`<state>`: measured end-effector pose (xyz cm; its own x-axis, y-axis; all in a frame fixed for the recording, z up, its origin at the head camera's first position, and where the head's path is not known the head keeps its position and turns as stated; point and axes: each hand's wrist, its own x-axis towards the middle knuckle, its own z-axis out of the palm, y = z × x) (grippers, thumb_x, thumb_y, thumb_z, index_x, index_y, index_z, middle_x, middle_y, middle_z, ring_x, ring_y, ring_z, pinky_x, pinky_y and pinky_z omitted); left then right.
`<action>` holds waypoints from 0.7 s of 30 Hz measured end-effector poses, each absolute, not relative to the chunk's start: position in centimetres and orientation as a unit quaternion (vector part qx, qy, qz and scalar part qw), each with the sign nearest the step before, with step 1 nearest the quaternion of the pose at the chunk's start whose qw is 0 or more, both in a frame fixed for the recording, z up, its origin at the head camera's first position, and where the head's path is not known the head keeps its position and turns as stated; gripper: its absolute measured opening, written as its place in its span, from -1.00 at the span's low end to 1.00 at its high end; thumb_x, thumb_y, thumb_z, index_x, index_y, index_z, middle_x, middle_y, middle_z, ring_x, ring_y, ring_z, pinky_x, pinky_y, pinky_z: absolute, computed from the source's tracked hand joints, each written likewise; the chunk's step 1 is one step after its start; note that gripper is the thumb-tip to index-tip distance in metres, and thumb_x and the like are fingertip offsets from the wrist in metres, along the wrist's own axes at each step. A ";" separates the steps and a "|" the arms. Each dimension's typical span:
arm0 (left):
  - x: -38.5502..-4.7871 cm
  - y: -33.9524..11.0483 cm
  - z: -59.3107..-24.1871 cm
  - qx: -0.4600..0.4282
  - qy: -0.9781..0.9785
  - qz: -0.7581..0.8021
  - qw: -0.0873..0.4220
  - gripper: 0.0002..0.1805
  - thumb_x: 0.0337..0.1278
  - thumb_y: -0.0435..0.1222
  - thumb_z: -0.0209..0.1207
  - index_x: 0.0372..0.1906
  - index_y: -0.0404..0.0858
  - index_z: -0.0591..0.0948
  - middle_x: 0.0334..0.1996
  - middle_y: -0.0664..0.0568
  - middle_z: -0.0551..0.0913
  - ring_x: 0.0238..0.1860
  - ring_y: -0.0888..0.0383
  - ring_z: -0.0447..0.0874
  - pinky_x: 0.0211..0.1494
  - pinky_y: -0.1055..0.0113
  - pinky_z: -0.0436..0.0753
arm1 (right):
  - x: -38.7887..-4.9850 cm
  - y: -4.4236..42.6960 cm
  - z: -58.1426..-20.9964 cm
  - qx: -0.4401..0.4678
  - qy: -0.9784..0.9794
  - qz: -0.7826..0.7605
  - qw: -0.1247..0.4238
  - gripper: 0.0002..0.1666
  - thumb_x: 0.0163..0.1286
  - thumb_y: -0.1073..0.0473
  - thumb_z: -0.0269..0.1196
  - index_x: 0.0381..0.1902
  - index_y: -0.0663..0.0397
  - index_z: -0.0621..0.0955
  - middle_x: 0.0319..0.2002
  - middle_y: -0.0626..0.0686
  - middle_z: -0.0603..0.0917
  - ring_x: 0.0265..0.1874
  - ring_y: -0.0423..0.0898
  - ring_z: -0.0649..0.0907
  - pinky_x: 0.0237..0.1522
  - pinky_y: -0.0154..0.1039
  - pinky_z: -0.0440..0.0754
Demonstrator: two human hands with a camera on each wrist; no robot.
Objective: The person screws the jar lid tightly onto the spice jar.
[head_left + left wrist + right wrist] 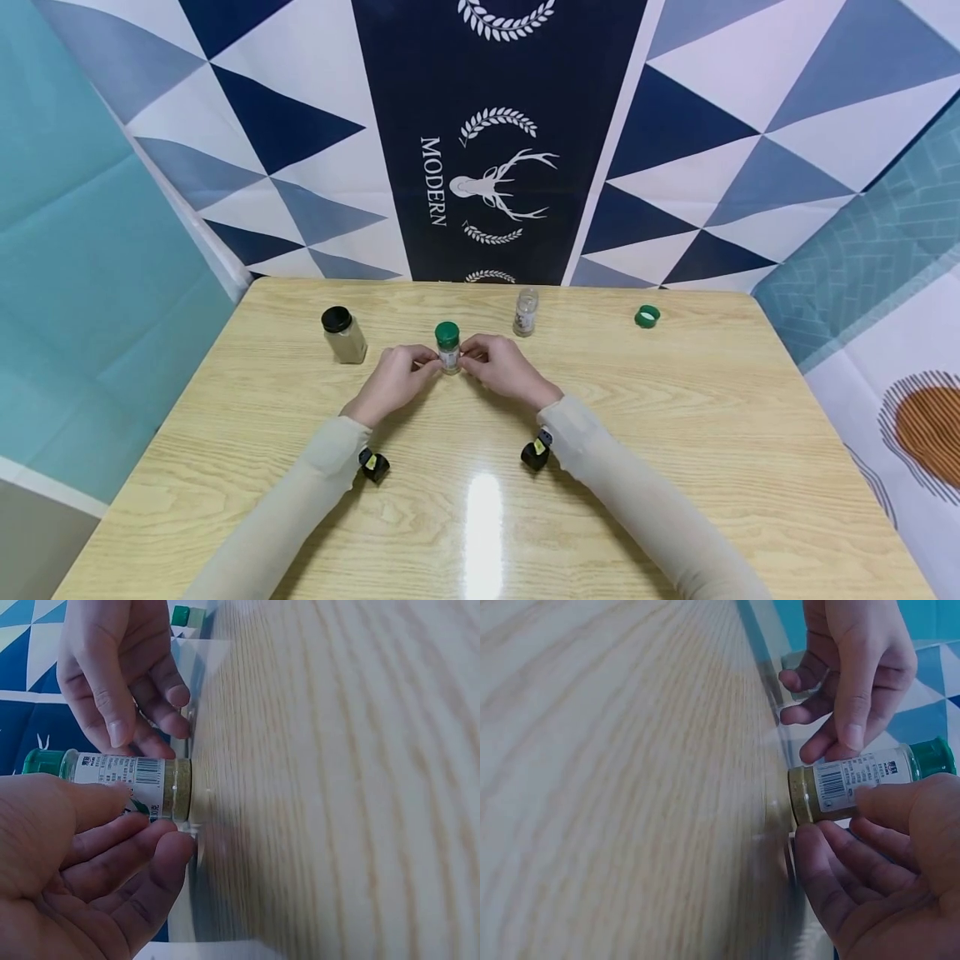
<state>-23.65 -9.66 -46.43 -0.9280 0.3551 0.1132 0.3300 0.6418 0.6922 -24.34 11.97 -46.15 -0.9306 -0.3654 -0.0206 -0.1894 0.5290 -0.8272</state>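
A small spice jar with a green cap stands upright on the table, between the two hands. Its white label bears a barcode, and greenish-brown powder shows near its base. From the left side my left hand holds the jar, thumb at the label and fingers bent beside it. My right hand holds it from the opposite side in the same way, thumb against the label in the right wrist view. The fingertips behind the jar are partly hidden.
A jar with a black lid and pale contents stands to the left. Behind the hands, slightly right, is an uncapped clear glass jar. A loose green cap lies farther right on the wooden table. Patterned cloth hangs behind.
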 end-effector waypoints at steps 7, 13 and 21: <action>-24.2 -9.9 -46.4 0.194 0.908 0.370 -0.004 -0.79 0.47 -0.28 0.21 -0.02 -0.28 0.78 -0.10 -0.08 0.82 -0.18 0.11 0.77 -0.12 0.19 0.75 | -25.2 11.4 -46.2 -0.165 0.883 -0.433 0.078 -0.74 0.54 0.15 0.26 0.05 0.15 0.70 -0.13 0.05 0.78 -0.25 -0.17 0.68 -0.23 -0.33 0.68; -24.8 -10.2 -46.5 0.188 0.908 0.375 -0.013 -0.77 0.48 -0.26 0.20 -0.02 -0.30 0.77 -0.11 -0.11 0.82 -0.20 0.08 0.76 -0.14 0.17 0.74 | -25.9 10.9 -46.3 -0.167 0.881 -0.437 0.066 -0.74 0.54 0.12 0.27 0.04 0.15 0.71 -0.16 0.05 0.78 -0.34 -0.16 0.69 -0.30 -0.33 0.69; -25.3 -10.5 -46.7 0.170 0.908 0.382 -0.014 -0.76 0.48 -0.26 0.21 -0.01 -0.32 0.77 -0.09 -0.14 0.82 -0.14 0.02 0.78 -0.07 0.09 0.75 | -26.3 10.2 -46.5 -0.152 0.885 -0.436 0.057 -0.74 0.53 0.10 0.27 0.02 0.13 0.71 -0.16 0.04 0.78 -0.26 -0.15 0.68 -0.20 -0.33 0.67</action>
